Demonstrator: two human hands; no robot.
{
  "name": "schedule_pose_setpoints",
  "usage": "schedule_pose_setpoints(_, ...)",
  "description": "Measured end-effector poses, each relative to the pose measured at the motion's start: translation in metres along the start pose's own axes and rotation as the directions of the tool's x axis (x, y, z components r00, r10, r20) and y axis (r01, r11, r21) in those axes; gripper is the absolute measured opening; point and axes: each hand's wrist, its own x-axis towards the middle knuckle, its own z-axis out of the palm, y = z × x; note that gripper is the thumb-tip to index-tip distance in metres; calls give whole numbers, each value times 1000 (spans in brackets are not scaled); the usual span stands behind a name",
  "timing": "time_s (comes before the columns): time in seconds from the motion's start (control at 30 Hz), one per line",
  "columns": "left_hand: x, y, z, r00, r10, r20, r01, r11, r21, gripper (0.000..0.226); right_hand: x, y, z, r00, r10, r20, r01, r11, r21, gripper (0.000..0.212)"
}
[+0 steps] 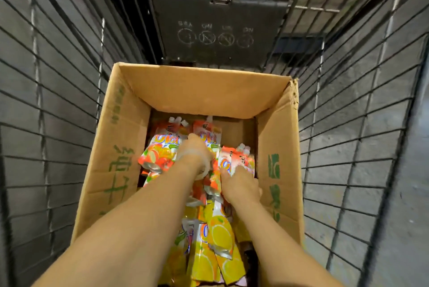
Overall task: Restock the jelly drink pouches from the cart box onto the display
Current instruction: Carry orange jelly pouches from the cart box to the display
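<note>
A: Where are the pouches?

B: Inside the open brown cardboard box with green print point(120, 128), which sits in the grey wire-mesh cart point(58, 77). The red-and-orange foil jelly drink pouches with white spouts point(160, 149) lie toward 12 o'clock in the box; the yellow lemon-print foil pouches point(218, 240) lie toward 6 o'clock.

A: And the hands?

B: Both reach down into the box. The left hand point(195, 154) sits at the middle of the pile, its fingers curled down onto the red-and-orange pouches; its grip seems clenched round them, though the fingertips are hidden. The right hand point(239, 184) lies just at its 4 o'clock, fingers curled onto another red-and-orange pouch point(232, 159) near the box's 3 o'clock wall.

A: Anything else?

B: A dark grey panel with faint white circle markings point(216, 36) stands at the cart's 12 o'clock end, beyond the box.
</note>
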Motion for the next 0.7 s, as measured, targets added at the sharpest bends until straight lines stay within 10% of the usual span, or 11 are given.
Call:
schedule_pose_setpoints(0.27, -32, -36, -31, 965, -83, 250, 73, 996, 52, 40, 0, 13, -3, 997, -7, -82, 5, 1000, -16, 35)
schedule_pose_setpoints(0.63, -32, -46, -31, 956, -80, 283, 150, 960, -237, 34, 9, 10, 4, 970, 235, 54, -228, 823, 521, 70)
schedule_pose_setpoints(0.7, -34, -52, -32, 949, -52, 311, 170, 916, -364, 65, 6, 7, 5, 967, 249, 55, -232, 766, 600, 67)
